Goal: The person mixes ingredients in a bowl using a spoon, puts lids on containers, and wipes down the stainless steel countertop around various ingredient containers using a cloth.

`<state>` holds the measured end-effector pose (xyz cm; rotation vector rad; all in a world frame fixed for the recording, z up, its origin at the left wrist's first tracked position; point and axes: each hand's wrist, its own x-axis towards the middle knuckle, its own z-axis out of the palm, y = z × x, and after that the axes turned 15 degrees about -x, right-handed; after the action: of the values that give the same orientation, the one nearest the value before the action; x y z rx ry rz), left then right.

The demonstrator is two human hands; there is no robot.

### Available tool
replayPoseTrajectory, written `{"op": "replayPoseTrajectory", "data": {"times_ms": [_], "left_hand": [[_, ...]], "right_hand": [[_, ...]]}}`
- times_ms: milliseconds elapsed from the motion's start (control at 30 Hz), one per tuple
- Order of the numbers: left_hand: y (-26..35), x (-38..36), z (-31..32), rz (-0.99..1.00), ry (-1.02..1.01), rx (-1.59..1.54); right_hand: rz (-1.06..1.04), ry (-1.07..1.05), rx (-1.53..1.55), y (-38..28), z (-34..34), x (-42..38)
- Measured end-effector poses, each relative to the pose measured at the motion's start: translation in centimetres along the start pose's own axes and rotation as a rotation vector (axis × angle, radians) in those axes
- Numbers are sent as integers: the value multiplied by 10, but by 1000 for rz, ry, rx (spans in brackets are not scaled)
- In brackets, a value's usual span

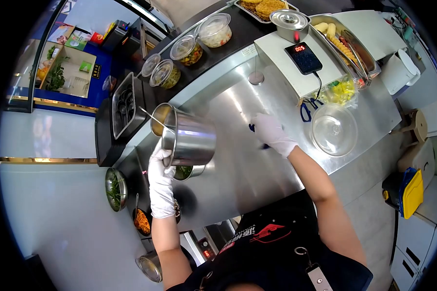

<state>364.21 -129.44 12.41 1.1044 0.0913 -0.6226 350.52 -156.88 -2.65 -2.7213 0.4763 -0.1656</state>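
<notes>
My left hand (161, 182), in a white glove, grips a shiny stainless steel pot (195, 140) near its rim. The pot is held above the counter, tipped on its side with its mouth to the left. A thin metal spoon handle (153, 118) sticks out of the mouth, and something yellowish shows inside. My right hand (272, 132), also gloved, is closed and pressed down on the steel counter (238, 169). Dark blue bits of what looks like a cloth (265, 146) stick out from under it; the rest is hidden. Beneath the pot, a bowl of greens (183, 172) is partly covered.
Lidded clear tubs (215, 31) line the back ledge beside a tray of ladles (125, 104). At right are a clear plastic bowl (334, 130), a black device with red digits (303, 57) and a food tray (347, 43). Bowls of greens (115, 189) and orange shreds (142, 222) sit left.
</notes>
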Motion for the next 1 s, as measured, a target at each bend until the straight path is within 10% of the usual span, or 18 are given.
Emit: {"op": "replayPoseTrajectory", "data": {"times_ms": [133, 333, 433, 533, 667, 867, 1000], "left_hand": [[28, 0, 14, -38, -14, 23], [42, 3, 41, -2, 118, 36], [29, 3, 57, 29, 70, -89], [22, -2, 56, 82, -34, 102], [21, -14, 55, 170, -71, 117], [34, -19, 50, 172, -314, 445], [36, 14, 5, 438, -239, 528]], "right_hand": [[149, -82, 1101, -10, -33, -11], [0, 268, 1718, -73, -112, -13], [-498, 777, 710, -111, -98, -11], [-442, 940, 377, -125, -91, -11], [-440, 726, 878, -104, -108, 17], [-341, -393, 2042, -86, -143, 40], [-100, -408, 2431, -115, -123, 34]]}}
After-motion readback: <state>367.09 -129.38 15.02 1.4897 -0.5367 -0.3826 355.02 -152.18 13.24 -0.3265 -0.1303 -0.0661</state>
